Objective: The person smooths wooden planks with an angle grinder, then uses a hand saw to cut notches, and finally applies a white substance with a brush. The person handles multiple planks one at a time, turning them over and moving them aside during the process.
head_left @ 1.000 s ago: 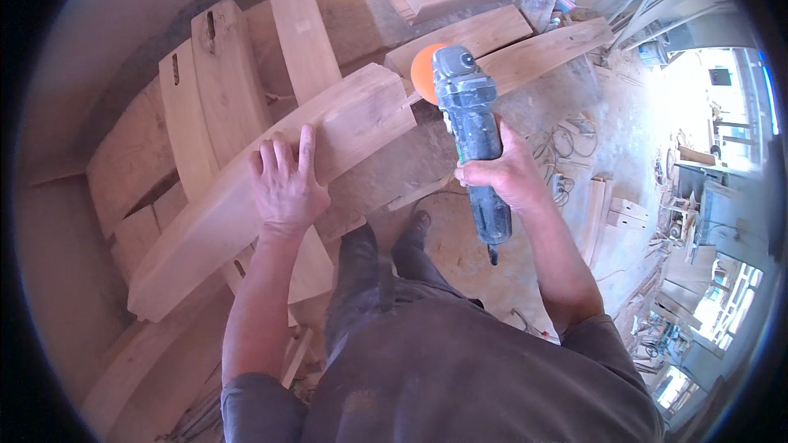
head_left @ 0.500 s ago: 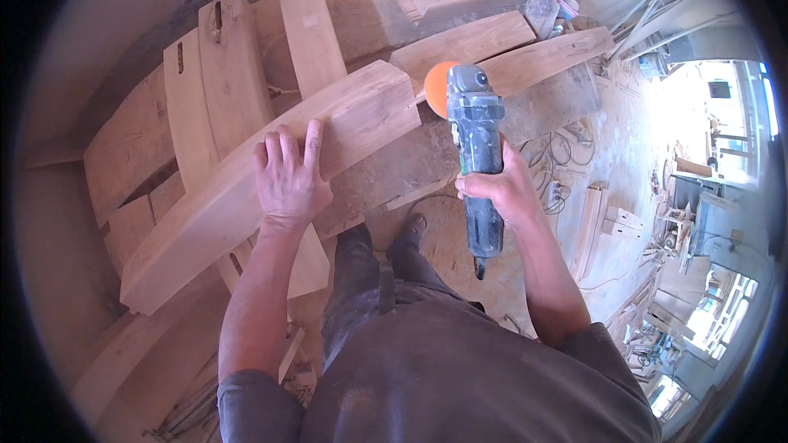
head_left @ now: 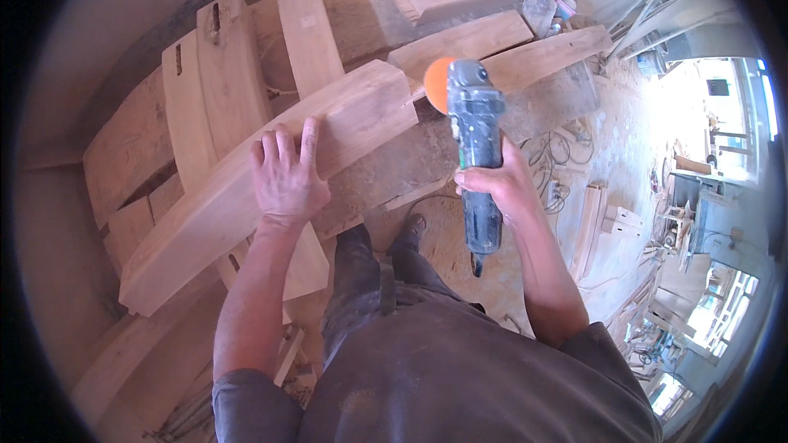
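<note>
A long curved wooden beam (head_left: 205, 221) lies slanting across a stack of timber in front of me. My left hand (head_left: 286, 174) rests flat on its top face, fingers spread, holding nothing. My right hand (head_left: 497, 187) grips the dark body of an angle grinder (head_left: 474, 156). The grinder's orange disc (head_left: 437, 82) is at the beam's far right end, close to its end face. Whether the disc touches the wood I cannot tell.
More curved beams (head_left: 222, 74) and flat planks (head_left: 460, 41) lie stacked behind and to the left. A sawdust-covered floor (head_left: 607, 164) with loose cables (head_left: 550, 156) and wood offcuts (head_left: 591, 230) spreads to the right. My shoes (head_left: 408, 232) stand by the stack.
The view has shifted slightly; the grinder's disc stays at the beam's end while my right hand has drawn a little nearer. My left hand stays flat on the beam.
</note>
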A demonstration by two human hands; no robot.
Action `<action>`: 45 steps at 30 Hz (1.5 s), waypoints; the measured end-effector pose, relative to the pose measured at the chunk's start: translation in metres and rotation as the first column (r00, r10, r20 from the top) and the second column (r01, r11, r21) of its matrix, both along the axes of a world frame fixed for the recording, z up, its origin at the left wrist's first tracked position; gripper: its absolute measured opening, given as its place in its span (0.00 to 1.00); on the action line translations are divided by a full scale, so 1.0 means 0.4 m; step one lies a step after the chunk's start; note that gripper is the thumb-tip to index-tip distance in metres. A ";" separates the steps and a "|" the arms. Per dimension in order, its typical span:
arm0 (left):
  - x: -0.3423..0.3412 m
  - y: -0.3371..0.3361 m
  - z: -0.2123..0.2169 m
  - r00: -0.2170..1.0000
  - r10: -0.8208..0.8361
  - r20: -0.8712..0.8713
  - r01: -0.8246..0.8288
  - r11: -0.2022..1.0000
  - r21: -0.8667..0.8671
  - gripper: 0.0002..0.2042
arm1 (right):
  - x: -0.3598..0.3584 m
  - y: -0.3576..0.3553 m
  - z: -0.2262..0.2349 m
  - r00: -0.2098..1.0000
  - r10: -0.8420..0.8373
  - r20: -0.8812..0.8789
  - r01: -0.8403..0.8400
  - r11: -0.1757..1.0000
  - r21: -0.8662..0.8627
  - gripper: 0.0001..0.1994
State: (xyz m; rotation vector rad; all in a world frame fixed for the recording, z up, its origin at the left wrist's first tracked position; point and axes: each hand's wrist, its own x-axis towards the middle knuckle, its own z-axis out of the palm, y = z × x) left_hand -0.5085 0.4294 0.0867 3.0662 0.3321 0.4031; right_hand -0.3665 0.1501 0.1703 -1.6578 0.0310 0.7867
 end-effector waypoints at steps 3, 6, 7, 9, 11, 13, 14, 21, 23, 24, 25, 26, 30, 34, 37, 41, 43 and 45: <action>-0.003 0.002 -0.005 0.999 -0.008 0.032 0.008 1.000 0.005 0.41 | 0.005 0.023 0.009 0.998 0.064 -0.009 -0.064 0.997 -0.053 0.29; 0.003 0.013 -0.010 0.998 -0.015 0.061 0.016 1.000 -0.007 0.40 | -0.005 0.014 0.009 0.995 0.094 -0.032 -0.095 0.994 -0.049 0.28; 0.007 0.018 -0.010 0.998 -0.016 0.066 0.017 1.000 -0.015 0.40 | -0.012 0.008 0.010 0.997 0.074 -0.030 -0.075 0.996 -0.040 0.28; 0.012 0.016 -0.005 0.999 -0.009 0.037 0.009 1.000 -0.002 0.41 | -0.022 -0.009 0.007 0.999 0.029 -0.022 -0.030 0.999 -0.023 0.28; 0.014 0.014 0.003 1.000 -0.005 0.021 0.005 1.000 -0.005 0.41 | -0.005 -0.019 -0.011 0.999 0.037 0.012 -0.037 0.999 -0.030 0.28; 0.012 0.008 0.012 1.000 -0.005 0.020 0.005 1.000 -0.023 0.42 | 0.004 -0.006 -0.001 1.000 0.013 -0.004 -0.013 1.000 0.009 0.28; 0.011 0.007 0.013 1.000 0.002 0.018 -0.002 1.000 -0.022 0.42 | 0.008 0.008 0.006 1.000 0.023 -0.008 -0.023 1.000 0.003 0.27; 0.006 0.006 0.006 1.000 0.017 0.000 -0.017 1.000 0.009 0.43 | 0.003 0.013 0.013 0.996 0.074 -0.040 -0.075 0.997 -0.025 0.27; 0.006 0.006 0.007 1.000 0.013 -0.002 -0.013 1.000 0.014 0.43 | -0.001 -0.004 0.016 0.998 0.052 -0.030 -0.052 0.998 -0.025 0.28; 0.008 0.006 0.006 1.000 0.007 0.002 -0.007 1.000 0.012 0.43 | -0.002 -0.010 0.012 1.000 0.027 -0.016 -0.027 0.999 -0.027 0.27; 0.009 0.006 0.006 1.000 0.002 0.005 -0.002 1.000 0.010 0.43 | -0.003 -0.015 0.007 1.000 0.001 -0.002 -0.001 1.000 -0.028 0.27; 0.009 0.006 0.006 1.000 0.003 0.003 -0.003 1.000 0.009 0.43 | 0.001 -0.014 -0.001 1.000 -0.003 0.008 0.003 1.000 0.004 0.26; 0.006 0.003 0.001 1.000 0.003 0.009 -0.003 1.000 0.017 0.43 | 0.013 0.022 0.005 0.998 0.062 0.020 -0.061 0.998 -0.015 0.26; 0.003 0.004 0.000 1.000 0.021 0.000 -0.021 0.999 0.029 0.45 | 0.012 0.037 0.021 0.995 0.096 -0.026 -0.097 0.995 -0.028 0.27; 0.009 0.010 0.006 1.000 0.005 0.020 -0.006 0.999 0.049 0.45 | 0.003 -0.007 0.015 0.997 0.072 -0.020 -0.072 0.997 -0.026 0.28; 0.022 0.024 0.014 0.999 0.023 -0.034 -0.023 1.000 0.004 0.45 | -0.006 -0.046 -0.027 0.997 -0.069 -0.040 0.070 0.997 0.028 0.29; 0.037 0.029 0.031 0.995 0.040 -0.094 -0.045 0.998 -0.045 0.45 | -0.004 -0.063 -0.055 0.998 -0.063 -0.019 0.064 0.996 0.069 0.30; 0.058 0.055 0.047 0.991 0.028 -0.134 -0.046 0.990 -0.134 0.45 | -0.007 -0.064 -0.086 0.998 -0.061 -0.011 0.062 0.990 0.130 0.31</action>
